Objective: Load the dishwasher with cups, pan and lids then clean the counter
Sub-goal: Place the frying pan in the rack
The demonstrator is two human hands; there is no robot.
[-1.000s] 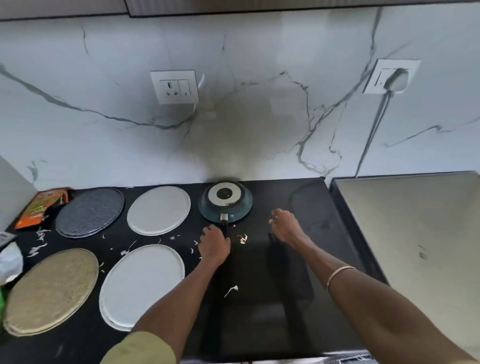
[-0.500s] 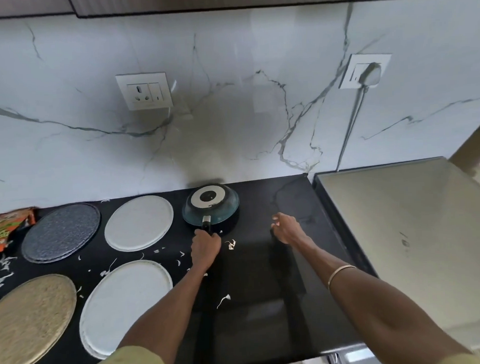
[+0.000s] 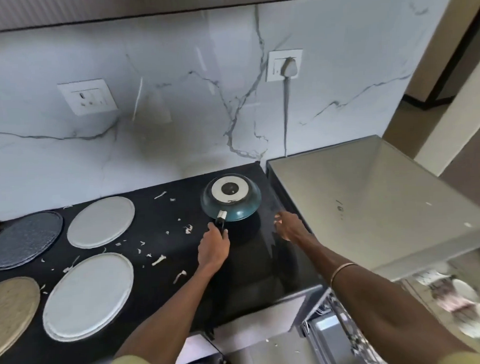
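A teal pan [image 3: 235, 208] hangs upside down just above the black counter [image 3: 164, 220], its white base facing up. My left hand [image 3: 212, 248] is shut on the pan's black handle. To the right of the pan my right hand [image 3: 288, 226] hovers with fingers spread, touching nothing. Round lids lie flat on the counter's left side: two pale grey ones [image 3: 100, 222] [image 3: 87, 296], a dark speckled one [image 3: 23, 238] and a tan one [image 3: 12, 312]. White scraps [image 3: 158, 259] are scattered between them. The open dishwasher's rack [image 3: 345, 333] shows at the bottom right.
A steel-topped appliance [image 3: 370, 201] stands right of the counter, close to my right hand. A marble wall with two sockets [image 3: 87, 97] [image 3: 283, 64] and a plugged cord rises behind. A blurred floor area lies at the far right.
My left hand has lifted the pan by its handle and carried it right, toward the counter's right end. The view has swung right, bringing the dishwasher rack into sight.
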